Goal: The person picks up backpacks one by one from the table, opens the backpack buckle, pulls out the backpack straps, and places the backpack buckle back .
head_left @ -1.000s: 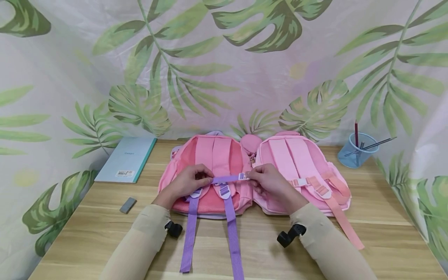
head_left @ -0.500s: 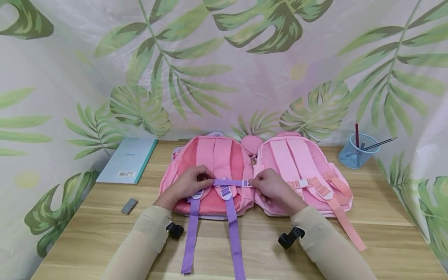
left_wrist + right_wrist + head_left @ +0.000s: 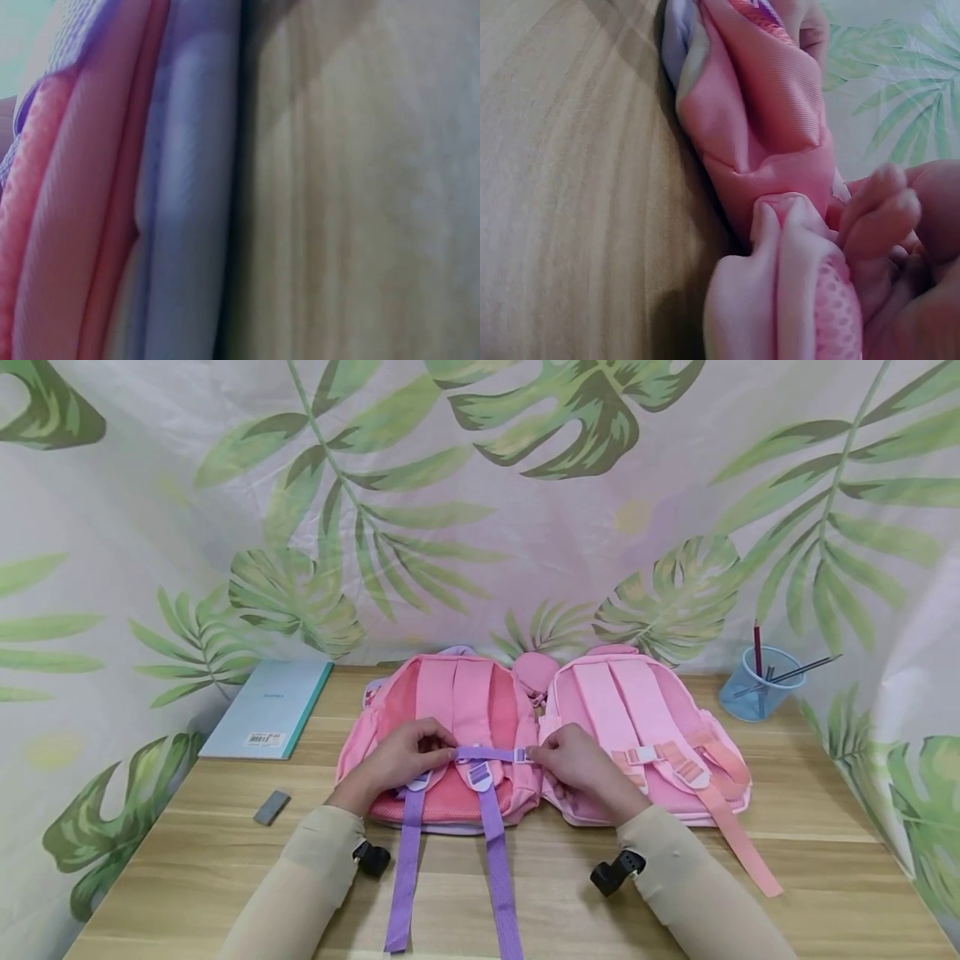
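Two pink backpacks lie side by side on the table, strap side up. Across the left backpack [image 3: 392, 727] runs a short purple strap [image 3: 486, 754] with a white buckle [image 3: 520, 756] at its right end. My left hand [image 3: 401, 756] pinches the strap's left end between thumb and forefinger. At the other end my right hand [image 3: 581, 768] pinches the buckle, its wrist above the right backpack [image 3: 678, 718]. Two long purple webbing straps [image 3: 493, 852] hang toward me from the left backpack. In the right wrist view, curled fingers [image 3: 885, 225] show beside the bags' pink sides.
A light blue notebook [image 3: 266, 706] lies at the back left, with a grey eraser [image 3: 272, 807] nearer me. A blue mesh pencil cup [image 3: 757, 689] stands at the back right. A peach strap [image 3: 738, 843] trails from the right backpack, and a pink round pouch [image 3: 535, 672] sits between the bags.
Both hands keep their grip on the purple strap and buckle, with the strap stretched between them. The whole head view shifts slightly; the bags stay in place.
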`<state>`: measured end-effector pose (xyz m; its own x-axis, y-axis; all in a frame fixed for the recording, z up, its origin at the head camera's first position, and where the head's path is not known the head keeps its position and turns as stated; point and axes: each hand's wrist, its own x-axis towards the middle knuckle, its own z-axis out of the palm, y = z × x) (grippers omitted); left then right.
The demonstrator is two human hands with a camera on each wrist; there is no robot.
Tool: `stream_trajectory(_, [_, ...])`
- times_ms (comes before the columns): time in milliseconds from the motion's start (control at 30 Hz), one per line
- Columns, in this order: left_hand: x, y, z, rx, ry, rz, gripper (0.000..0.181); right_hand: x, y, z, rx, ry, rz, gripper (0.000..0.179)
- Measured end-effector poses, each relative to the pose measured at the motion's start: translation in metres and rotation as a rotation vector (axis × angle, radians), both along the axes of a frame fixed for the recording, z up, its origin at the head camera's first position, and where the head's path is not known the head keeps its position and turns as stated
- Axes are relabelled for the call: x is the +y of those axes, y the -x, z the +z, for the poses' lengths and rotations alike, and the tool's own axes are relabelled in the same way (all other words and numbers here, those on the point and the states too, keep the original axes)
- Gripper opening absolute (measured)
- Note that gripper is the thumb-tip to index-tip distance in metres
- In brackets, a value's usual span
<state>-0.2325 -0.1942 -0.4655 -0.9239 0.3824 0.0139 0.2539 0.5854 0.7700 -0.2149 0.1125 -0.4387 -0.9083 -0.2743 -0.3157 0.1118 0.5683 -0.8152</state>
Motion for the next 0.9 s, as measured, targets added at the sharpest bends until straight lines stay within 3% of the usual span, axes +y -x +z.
stream_trajectory(333, [0.002,-0.001,0.003,-0.001,0.030,-0.004,0.009,0.015,0.001,0.004,0.025,0.038,0.035,0.040])
stream_trajectory(600, [0.011,-0.003,0.017,0.021,0.028,0.020,0.011,0.036,-0.003,0.010,0.164,0.127,0.029,0.026])
stream_trajectory(900, [0.035,-0.001,0.030,0.011,-0.019,-0.027,0.018,0.071,-0.007,0.017,0.307,0.086,0.043,0.023])
